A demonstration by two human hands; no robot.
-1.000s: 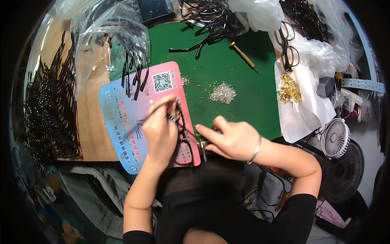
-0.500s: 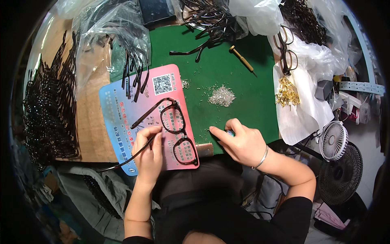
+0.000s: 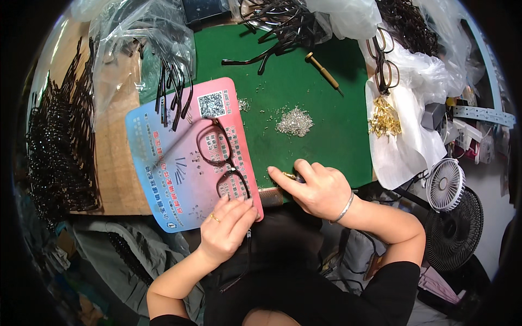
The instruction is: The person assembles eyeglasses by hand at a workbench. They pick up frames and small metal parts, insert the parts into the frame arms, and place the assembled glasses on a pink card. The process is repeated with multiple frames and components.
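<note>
My left hand (image 3: 225,227), with a gold ring, pinches the near end of a dark eyeglass frame (image 3: 230,161). The frame rests over a blue and pink printed mat (image 3: 250,187). Its far temple (image 3: 182,142) is blurred, and a second temple (image 3: 249,261) hangs below my left fingers. My right hand (image 3: 321,190) is curled around a small tool (image 3: 292,176) with a brass-coloured shaft, its handle mostly hidden in the palm. My right index finger reaches out to the green work mat (image 3: 261,141), near a pile of tiny silver screws (image 3: 295,121).
Loose dark temples (image 3: 173,92) lie on the printed mat's far edge, and more (image 3: 285,24) at the back. A brass screwdriver (image 3: 324,74) lies on the green mat. White paper (image 3: 402,163) at right bears gold pieces (image 3: 385,117) and another frame (image 3: 385,65). Stacked dark temples (image 3: 60,152) stand left.
My left hand has moved from the temple left of the frame to the frame's near end. One temple now hangs below it. My right hand has shifted slightly left, showing the tool's brass-coloured shaft.
</note>
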